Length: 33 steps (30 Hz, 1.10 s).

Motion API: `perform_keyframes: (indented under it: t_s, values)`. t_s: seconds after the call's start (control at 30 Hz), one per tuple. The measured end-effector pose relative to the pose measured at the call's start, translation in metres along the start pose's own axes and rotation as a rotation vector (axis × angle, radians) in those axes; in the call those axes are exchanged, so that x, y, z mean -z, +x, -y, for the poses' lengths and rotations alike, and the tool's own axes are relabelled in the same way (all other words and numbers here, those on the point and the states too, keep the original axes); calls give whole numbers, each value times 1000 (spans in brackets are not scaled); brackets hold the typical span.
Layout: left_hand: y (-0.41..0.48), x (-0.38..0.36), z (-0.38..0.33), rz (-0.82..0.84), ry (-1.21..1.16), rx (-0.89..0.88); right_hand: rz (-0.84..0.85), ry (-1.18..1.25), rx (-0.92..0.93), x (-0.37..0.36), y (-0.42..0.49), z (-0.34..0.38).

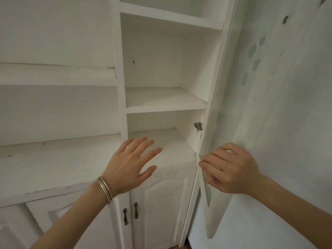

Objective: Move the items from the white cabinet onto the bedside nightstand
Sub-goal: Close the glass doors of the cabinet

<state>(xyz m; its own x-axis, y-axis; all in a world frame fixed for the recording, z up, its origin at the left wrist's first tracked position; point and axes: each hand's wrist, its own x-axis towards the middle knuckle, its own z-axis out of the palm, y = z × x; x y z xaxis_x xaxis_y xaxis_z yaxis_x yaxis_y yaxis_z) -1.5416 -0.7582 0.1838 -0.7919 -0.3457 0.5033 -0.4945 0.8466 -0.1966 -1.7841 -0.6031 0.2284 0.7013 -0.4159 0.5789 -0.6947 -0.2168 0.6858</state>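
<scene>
The cabinet (167, 97) was seen with its door (222, 108) swung open. The right hand (231, 169) was curled on the door's edge, fingertips partly hidden behind it. The left hand (131, 162) was spread flat, holding nothing, over a shelf (172, 150). No items could be made out on the shelves; the nightstand was out of view.

Plenty of room to reach straight into the white cabinet (167, 69), both shelf bays are wide open at the front. Only the open door (212, 141) crowds the right side, with its hinge (198, 126) poking into the lower bay.
</scene>
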Motion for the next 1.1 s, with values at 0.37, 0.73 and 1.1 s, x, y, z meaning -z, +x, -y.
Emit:
perform_keyframes:
  t_s: [0.37,0.73,1.1]
  values:
    - [-27,28,129,-25,116,83,24,33,-14,-87,116,49]
    - [12,44,192,-211,206,132,321,-61,64,-146,131,36]
    - [38,30,215,-251,281,181,331,103,201,-206,141,51]
